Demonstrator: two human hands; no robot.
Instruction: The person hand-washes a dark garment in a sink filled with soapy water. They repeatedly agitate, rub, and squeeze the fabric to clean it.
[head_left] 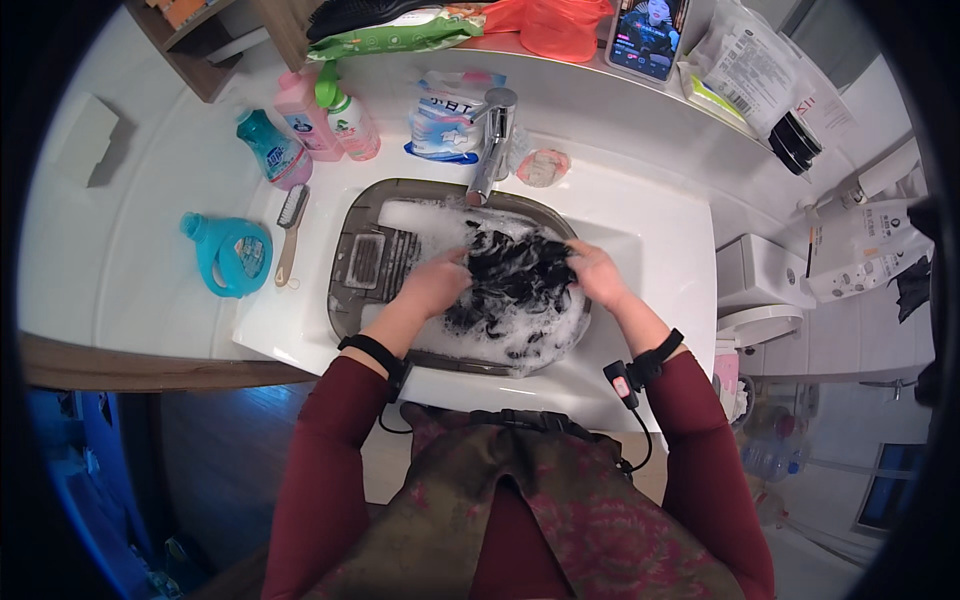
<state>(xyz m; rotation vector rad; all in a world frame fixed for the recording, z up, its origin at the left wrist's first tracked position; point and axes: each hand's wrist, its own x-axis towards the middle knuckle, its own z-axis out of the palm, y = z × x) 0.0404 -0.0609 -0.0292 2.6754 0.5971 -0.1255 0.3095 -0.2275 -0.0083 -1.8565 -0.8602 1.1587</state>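
A black wet cloth (515,272), streaked with white suds, lies bunched in a grey-brown plastic washbasin (345,300). The basin sits in the white sink, and foam (550,340) covers much of the water in it. On the cloth's left edge, my left hand (438,282) has its fingers closed, their tips partly hidden in the fabric. My right hand (595,272) grips the cloth's upper right edge near the basin rim. A ribbed washboard part (400,262) of the basin shows left of my left hand.
The faucet (490,150) reaches over the basin's far rim. Left of the basin are a wooden-handled brush (290,235), a teal jug (230,255) and several bottles. Behind stand a blue-white packet (443,125) and a soap bar (544,168). A phone (648,38) leans on the shelf.
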